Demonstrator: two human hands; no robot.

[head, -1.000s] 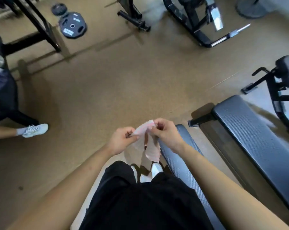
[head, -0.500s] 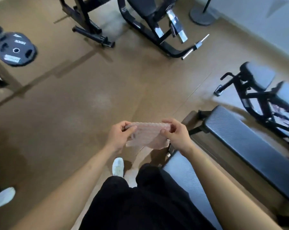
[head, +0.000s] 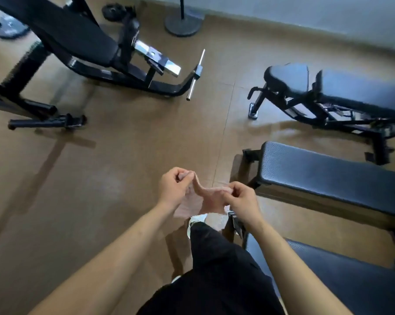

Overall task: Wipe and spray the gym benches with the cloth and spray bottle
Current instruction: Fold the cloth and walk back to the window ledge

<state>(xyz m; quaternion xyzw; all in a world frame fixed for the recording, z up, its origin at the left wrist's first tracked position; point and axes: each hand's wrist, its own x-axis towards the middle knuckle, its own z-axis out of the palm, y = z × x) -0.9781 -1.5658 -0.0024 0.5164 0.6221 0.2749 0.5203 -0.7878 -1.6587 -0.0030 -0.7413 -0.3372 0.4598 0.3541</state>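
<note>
A thin pink cloth [head: 197,200] hangs between my two hands above the brown floor. My left hand [head: 175,187] pinches its upper left corner and my right hand [head: 243,202] pinches its right edge, with the cloth sagging between them. A flat black bench [head: 332,178] lies just to the right of my hands. Another black bench [head: 341,278] sits at the lower right beside my leg. No spray bottle is in view.
An adjustable black bench [head: 355,94] stands at the far right. A black weight machine [head: 78,44] with a chrome bar [head: 195,76] fills the upper left. A round stand base [head: 184,25] and weight plates [head: 8,28] lie by the back wall.
My view has swung up and to the right, bringing more benches into sight. The cloth was stretched flat between my hands and now sags, with the left hand raised higher than the right.
</note>
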